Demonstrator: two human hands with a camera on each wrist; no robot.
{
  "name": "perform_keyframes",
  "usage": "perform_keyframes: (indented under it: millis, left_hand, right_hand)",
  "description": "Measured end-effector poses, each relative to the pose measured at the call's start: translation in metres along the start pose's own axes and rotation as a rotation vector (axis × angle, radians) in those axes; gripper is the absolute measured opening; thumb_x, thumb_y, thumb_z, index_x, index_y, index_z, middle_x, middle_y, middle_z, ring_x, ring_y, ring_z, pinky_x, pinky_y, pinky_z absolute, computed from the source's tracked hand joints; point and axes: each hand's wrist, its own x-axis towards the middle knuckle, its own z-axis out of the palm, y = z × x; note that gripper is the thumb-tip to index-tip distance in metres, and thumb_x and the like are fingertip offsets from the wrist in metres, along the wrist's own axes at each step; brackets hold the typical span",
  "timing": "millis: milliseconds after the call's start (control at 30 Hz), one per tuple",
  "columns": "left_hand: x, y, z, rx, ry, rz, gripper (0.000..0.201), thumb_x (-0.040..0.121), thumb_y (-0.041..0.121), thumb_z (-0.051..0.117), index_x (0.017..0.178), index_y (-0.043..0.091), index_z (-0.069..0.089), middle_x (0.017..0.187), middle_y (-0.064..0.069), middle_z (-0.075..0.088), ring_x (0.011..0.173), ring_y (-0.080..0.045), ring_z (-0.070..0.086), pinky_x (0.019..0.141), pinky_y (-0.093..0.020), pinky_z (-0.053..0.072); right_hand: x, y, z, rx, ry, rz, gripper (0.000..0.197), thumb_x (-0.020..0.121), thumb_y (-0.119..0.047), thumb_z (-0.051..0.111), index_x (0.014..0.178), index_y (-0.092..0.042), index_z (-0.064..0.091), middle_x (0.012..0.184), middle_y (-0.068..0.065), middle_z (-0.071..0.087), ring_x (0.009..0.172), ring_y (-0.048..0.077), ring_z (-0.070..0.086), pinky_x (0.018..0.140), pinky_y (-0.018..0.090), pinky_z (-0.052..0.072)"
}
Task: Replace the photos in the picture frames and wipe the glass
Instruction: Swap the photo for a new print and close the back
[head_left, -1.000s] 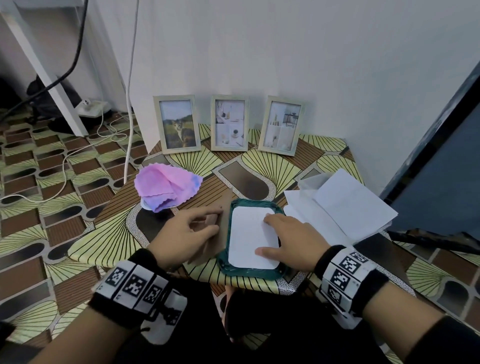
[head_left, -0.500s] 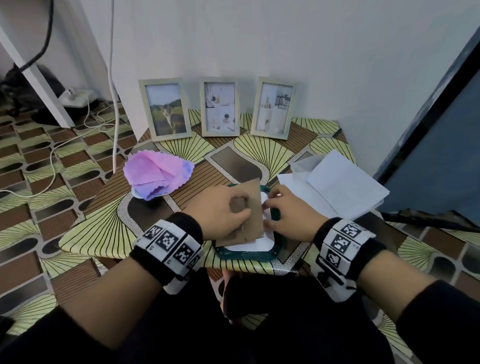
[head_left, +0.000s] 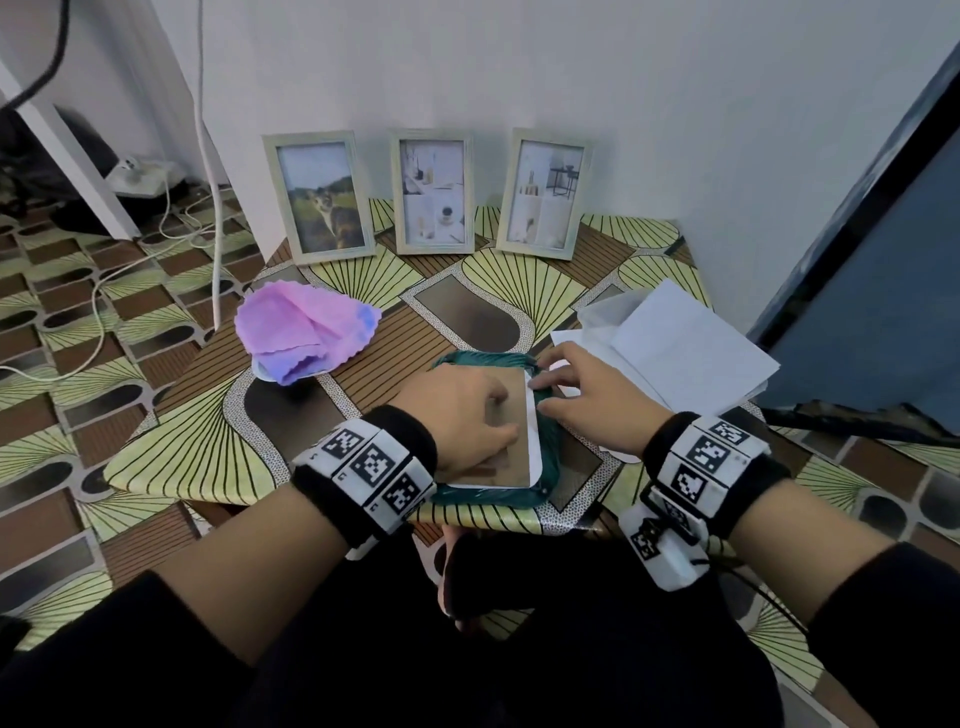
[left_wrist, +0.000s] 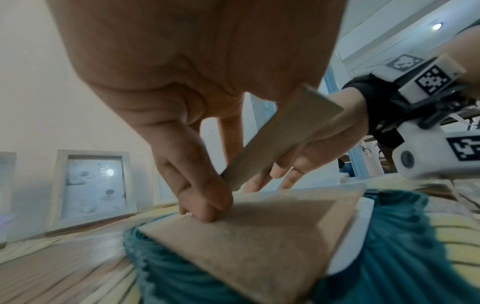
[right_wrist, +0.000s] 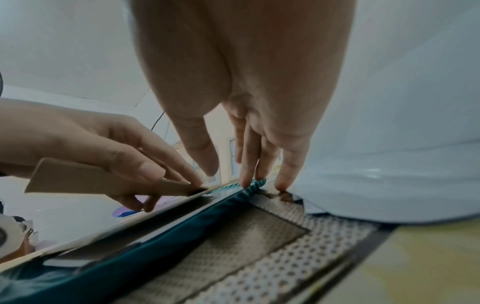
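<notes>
A teal picture frame (head_left: 549, 447) lies face down at the table's front edge, a white photo (head_left: 534, 441) showing along its right side. On the photo lies the brown backing board (head_left: 514, 415), slightly askew in the left wrist view (left_wrist: 259, 246). My left hand (head_left: 462, 415) pinches the board's fold-out stand (left_wrist: 280, 139) between thumb and fingers at its hinge. The straight fingers of my right hand (head_left: 582, 389) touch the frame's far right rim (right_wrist: 254, 184) and the table beside it.
Three pale frames (head_left: 434, 192) with photos lean on the wall at the back. A pink-purple cloth (head_left: 301, 332) lies at the left and loose white sheets (head_left: 675, 353) at the right. Cables (head_left: 208, 156) hang left of the table (head_left: 311, 493); a dark panel (head_left: 883, 260) stands right.
My left hand carried the backing board from beside the frame over onto the white photo. My right hand slid off the photo to the frame's right rim.
</notes>
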Motion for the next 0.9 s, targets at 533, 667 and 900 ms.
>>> perform_keyframes:
  millis: [533, 667, 900]
  left_hand:
    - [0.008, 0.011, -0.005, -0.044, 0.078, -0.109, 0.042, 0.080, 0.051, 0.055, 0.061, 0.014, 0.059, 0.062, 0.000, 0.057, 0.063, -0.019, 0.053, 0.050, -0.028, 0.031]
    - [0.009, 0.012, -0.004, -0.039, 0.071, -0.124, 0.043, 0.087, 0.052, 0.048, 0.072, 0.015, 0.064, 0.072, -0.002, 0.064, 0.071, -0.021, 0.059, 0.057, -0.028, 0.041]
    - [-0.023, -0.024, 0.004, -0.170, 0.015, 0.057, 0.051, 0.097, 0.059, 0.034, 0.122, 0.023, 0.061, 0.123, 0.004, 0.063, 0.113, -0.018, 0.054, 0.099, -0.035, 0.044]
  right_hand:
    - [0.002, 0.010, -0.002, 0.048, 0.017, -0.056, 0.030, 0.085, -0.007, 0.070, 0.114, -0.011, 0.062, 0.113, 0.003, 0.068, 0.114, 0.012, 0.060, 0.107, 0.039, 0.044]
    - [0.002, 0.010, -0.001, 0.018, 0.015, -0.067, 0.036, 0.082, -0.008, 0.073, 0.116, -0.012, 0.062, 0.115, 0.002, 0.066, 0.114, 0.012, 0.060, 0.106, 0.039, 0.045]
    - [-0.010, 0.005, 0.002, -0.201, -0.008, -0.075, 0.040, 0.085, -0.021, 0.070, 0.124, -0.019, 0.059, 0.119, 0.000, 0.062, 0.105, 0.019, 0.059, 0.096, 0.040, 0.050]
